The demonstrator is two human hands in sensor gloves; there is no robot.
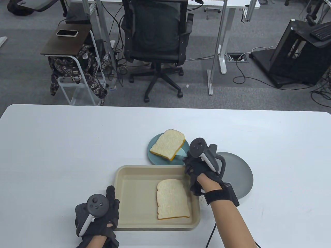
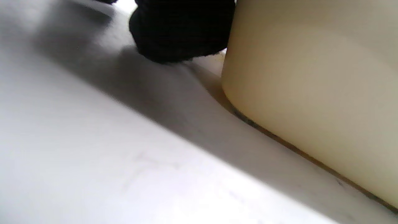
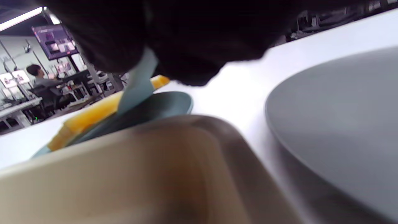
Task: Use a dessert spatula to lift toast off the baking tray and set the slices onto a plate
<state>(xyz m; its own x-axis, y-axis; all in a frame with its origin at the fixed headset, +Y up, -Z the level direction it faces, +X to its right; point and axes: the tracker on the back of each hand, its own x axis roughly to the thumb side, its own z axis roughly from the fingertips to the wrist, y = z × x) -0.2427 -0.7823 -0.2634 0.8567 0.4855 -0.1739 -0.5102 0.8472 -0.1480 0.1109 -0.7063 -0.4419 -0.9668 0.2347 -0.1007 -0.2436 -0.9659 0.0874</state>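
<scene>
A beige baking tray (image 1: 129, 180) lies near the table's front, with one toast slice (image 1: 172, 199) in its right half. Behind it, a small teal plate (image 1: 155, 158) carries a second toast slice (image 1: 168, 144). My right hand (image 1: 197, 169) grips the light-blue dessert spatula (image 1: 181, 153), whose blade reaches under that slice's near edge; the right wrist view shows the spatula (image 3: 138, 87) sloping down onto the teal plate (image 3: 161, 107) beside the toast's yellow crust (image 3: 90, 116). My left hand (image 1: 102, 214) rests open against the tray's front-left corner, a fingertip (image 2: 182, 31) on the table beside the tray wall (image 2: 311, 93).
A larger grey plate (image 1: 240, 175) lies right of the tray, partly behind my right wrist. An office chair (image 1: 157, 44), a side stand with a phone (image 1: 67, 33) and desk legs stand on the floor beyond the far edge of the table.
</scene>
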